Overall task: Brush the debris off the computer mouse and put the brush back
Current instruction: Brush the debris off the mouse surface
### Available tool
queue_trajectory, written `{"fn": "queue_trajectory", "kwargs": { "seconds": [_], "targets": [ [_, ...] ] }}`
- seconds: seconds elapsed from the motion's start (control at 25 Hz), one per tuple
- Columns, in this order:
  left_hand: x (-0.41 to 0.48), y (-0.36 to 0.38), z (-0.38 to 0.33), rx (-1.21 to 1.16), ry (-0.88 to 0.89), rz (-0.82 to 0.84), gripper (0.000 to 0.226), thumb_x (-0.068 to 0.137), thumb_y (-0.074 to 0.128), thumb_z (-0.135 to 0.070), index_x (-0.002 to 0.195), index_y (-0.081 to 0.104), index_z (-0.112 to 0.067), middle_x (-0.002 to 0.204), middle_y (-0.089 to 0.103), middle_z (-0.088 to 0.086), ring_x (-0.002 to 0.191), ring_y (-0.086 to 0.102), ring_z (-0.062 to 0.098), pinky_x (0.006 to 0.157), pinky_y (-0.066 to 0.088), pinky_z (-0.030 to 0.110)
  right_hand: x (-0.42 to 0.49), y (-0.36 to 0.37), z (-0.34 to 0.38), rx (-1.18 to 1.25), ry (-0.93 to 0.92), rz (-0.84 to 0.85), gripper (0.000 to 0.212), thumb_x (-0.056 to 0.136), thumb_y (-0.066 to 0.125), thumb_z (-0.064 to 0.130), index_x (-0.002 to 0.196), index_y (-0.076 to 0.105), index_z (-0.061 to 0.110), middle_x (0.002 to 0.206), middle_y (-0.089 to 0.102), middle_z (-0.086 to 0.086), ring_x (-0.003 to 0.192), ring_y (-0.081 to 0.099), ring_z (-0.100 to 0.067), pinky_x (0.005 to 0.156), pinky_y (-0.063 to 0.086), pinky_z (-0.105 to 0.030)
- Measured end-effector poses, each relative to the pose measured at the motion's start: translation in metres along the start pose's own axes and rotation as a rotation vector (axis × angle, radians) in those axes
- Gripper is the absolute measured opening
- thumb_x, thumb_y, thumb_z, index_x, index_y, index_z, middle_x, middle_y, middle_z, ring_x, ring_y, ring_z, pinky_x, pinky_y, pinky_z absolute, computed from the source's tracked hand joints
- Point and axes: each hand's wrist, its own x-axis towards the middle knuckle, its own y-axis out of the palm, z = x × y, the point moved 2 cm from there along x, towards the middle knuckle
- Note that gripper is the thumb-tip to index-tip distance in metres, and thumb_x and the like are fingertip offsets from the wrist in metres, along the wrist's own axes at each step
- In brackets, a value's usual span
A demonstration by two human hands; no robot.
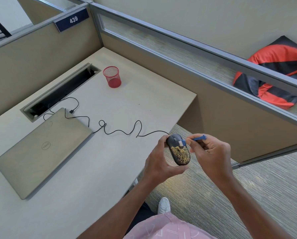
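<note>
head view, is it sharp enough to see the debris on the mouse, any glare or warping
Head view: evenly lit, soft shadows, no harsh glare; the yellow debris on the mouse is clearly resolved, the brush in the right hand slightly soft. Wide-angle distortion bends the partition rails and desk edges toward the frame's rim.

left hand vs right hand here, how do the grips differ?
The left hand wraps the black mouse from its side and rear end, holding it above the desk edge. The right hand pinches the small blue brush in its fingertips, white bristles on the mouse's top. Left steadies; right works. Both grips are closed.
</note>
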Motion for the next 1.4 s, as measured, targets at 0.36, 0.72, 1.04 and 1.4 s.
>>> {"fn": "queue_trajectory", "kwargs": {
  "seconds": [0.36,0.72,1.04,1.4],
  "targets": [
    [-0.001,-0.004,-0.001,0.006,-0.001,-0.002,0.114,0.066,0.099,-0.066,0.16,0.042,-0.036,0.141,0.069,-0.019,0.131,0.066,0.008,0.1,0.061,0.036,-0.004,0.004,-0.002,-0.065,-0.064,0.024,0.01,0.091,0.091,0.003,0.095,0.087,0.012,0.083,0.079,0.011,0.055,0.071,-0.016,0.05,0.057,-0.038],
    [0.001,-0.005,-0.003,0.026,-0.011,-0.001,0.116,0.067,0.1,-0.065,0.162,0.041,-0.036,0.142,0.07,-0.02,0.133,0.066,0.005,0.103,0.061,0.04,0.005,0.013,0.005,-0.081,-0.129,0.068,0.018,0.091,0.088,-0.004,0.097,0.088,0.012,0.089,0.078,0.012,0.073,0.073,0.005,0.065,0.056,-0.012],
    [0.004,-0.005,-0.004,0.026,-0.018,0.0,0.113,0.065,0.098,-0.067,0.159,0.044,-0.035,0.139,0.07,-0.02,0.129,0.067,0.005,0.1,0.061,0.04,0.005,0.003,0.004,-0.12,-0.13,0.086,0.012,0.089,0.09,-0.003,0.093,0.088,0.008,0.085,0.077,0.01,0.075,0.069,0.013,0.07,0.048,-0.004],
    [0.009,-0.005,-0.005,0.025,-0.028,-0.002,0.115,0.066,0.099,-0.066,0.161,0.043,-0.034,0.139,0.071,-0.021,0.127,0.069,0.005,0.1,0.062,0.042,0.015,0.012,0.001,-0.1,-0.2,0.158,0.019,0.087,0.088,-0.011,0.093,0.087,0.008,0.091,0.082,-0.001,0.077,0.078,-0.017,0.068,0.064,-0.037]
  ]
}}
